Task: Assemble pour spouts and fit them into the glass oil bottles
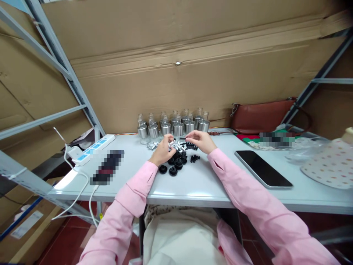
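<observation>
My left hand [162,151] is closed in a pinch over the pile, with a small silver part [172,145] at its fingertips. My right hand [202,141] pinches a thin black piece [181,138] that points toward the left hand. Below and between the hands lie loose silver metal parts [180,147], partly hidden by the fingers. Several round black caps [173,170] sit nearest me, beside the left hand. Small black plugs [195,158] are scattered under the right hand. Behind the hands, glass bottles with silver metal sleeves [166,128] stand upright in rows.
A white power strip [95,149] and a blurred dark device [107,167] with cables lie at the left. At the right are a dark-screened phone [263,168], a brown bag [261,116] and a dotted cloth item [328,165]. Cardboard [193,81] walls the back of the table [187,187].
</observation>
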`<state>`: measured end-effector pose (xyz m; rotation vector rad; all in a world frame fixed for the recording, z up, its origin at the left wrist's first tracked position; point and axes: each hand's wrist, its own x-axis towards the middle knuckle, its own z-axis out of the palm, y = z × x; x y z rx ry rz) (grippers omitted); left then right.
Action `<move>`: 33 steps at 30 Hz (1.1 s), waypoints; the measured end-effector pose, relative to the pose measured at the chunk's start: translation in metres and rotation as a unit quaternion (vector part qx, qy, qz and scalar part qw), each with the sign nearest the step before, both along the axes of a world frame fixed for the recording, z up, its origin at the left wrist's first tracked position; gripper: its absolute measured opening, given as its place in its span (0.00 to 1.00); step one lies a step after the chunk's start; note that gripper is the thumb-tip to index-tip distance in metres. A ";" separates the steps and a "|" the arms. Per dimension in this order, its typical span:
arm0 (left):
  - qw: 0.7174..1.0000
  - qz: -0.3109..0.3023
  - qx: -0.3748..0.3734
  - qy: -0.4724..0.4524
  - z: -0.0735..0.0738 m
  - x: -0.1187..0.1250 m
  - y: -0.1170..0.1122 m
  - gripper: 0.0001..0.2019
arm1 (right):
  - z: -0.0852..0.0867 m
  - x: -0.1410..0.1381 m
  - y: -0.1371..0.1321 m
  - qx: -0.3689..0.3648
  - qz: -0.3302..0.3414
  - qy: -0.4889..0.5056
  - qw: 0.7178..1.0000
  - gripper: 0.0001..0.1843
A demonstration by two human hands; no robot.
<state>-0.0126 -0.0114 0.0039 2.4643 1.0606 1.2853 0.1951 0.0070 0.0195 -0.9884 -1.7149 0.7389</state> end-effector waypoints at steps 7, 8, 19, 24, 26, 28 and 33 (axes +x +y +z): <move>0.999 -0.029 -0.004 0.021 0.003 0.004 -0.004 0.23 | 0.002 -0.023 -0.015 -0.023 0.057 0.101 0.993 0.16; 0.999 -0.034 -0.003 0.025 0.003 0.005 -0.005 0.23 | 0.002 -0.025 -0.016 -0.021 0.057 0.115 0.992 0.16; 0.999 -0.016 0.031 0.008 0.002 0.008 -0.011 0.18 | 0.006 -0.030 -0.025 -0.042 0.089 0.157 0.983 0.13; 0.999 -0.002 0.015 -0.031 0.003 0.009 -0.012 0.14 | 0.004 -0.033 -0.024 -0.063 0.111 0.175 0.976 0.14; 0.999 0.004 0.000 -0.051 0.004 0.010 -0.014 0.12 | 0.005 -0.033 -0.024 -0.070 0.114 0.179 0.975 0.14; 0.998 0.008 -0.015 -0.067 0.005 0.012 -0.015 0.10 | 0.005 -0.034 -0.024 -0.079 0.116 0.183 0.973 0.14; 0.997 0.003 -0.021 -0.078 0.006 0.013 -0.017 0.09 | 0.005 -0.035 -0.025 -0.094 0.107 0.192 0.971 0.15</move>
